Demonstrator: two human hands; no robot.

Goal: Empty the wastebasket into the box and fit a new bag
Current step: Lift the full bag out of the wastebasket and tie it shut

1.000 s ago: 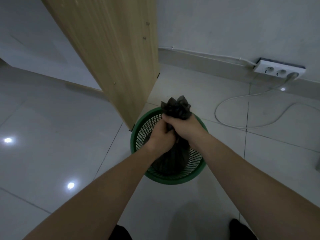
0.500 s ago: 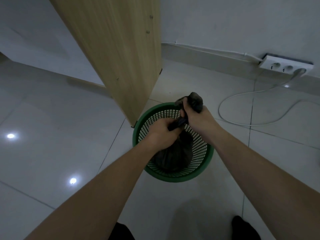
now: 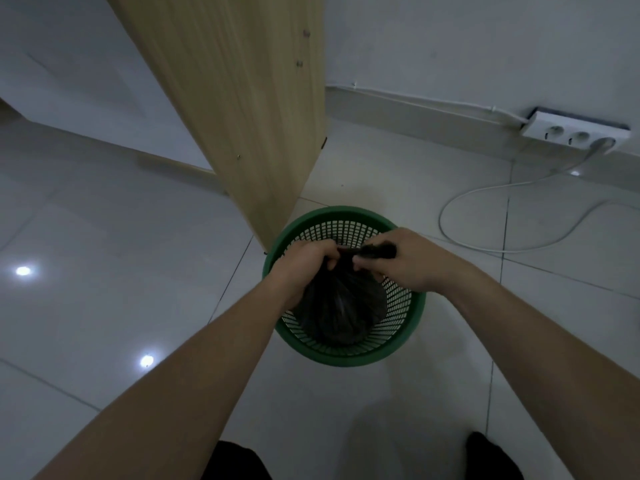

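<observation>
Two hands (image 3: 349,263), one bag (image 3: 343,306), one wastebasket (image 3: 349,356)

Pale glossy floor tiles (image 3: 104,237) spread all around the hands, with two bright ceiling-light reflections (image 3: 23,270) far to their left. A light wooden furniture panel (image 3: 242,116) rises above and left of them. Beyond, a white wall (image 3: 450,39) carries a skirting board (image 3: 415,114); up right sits a white power strip (image 3: 575,131), its cable (image 3: 485,202) looping over the tiles

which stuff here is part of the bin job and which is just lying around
In the job: black bag, green wastebasket, left hand, right hand.
Lying about: power strip, white cable, wooden panel.
</observation>
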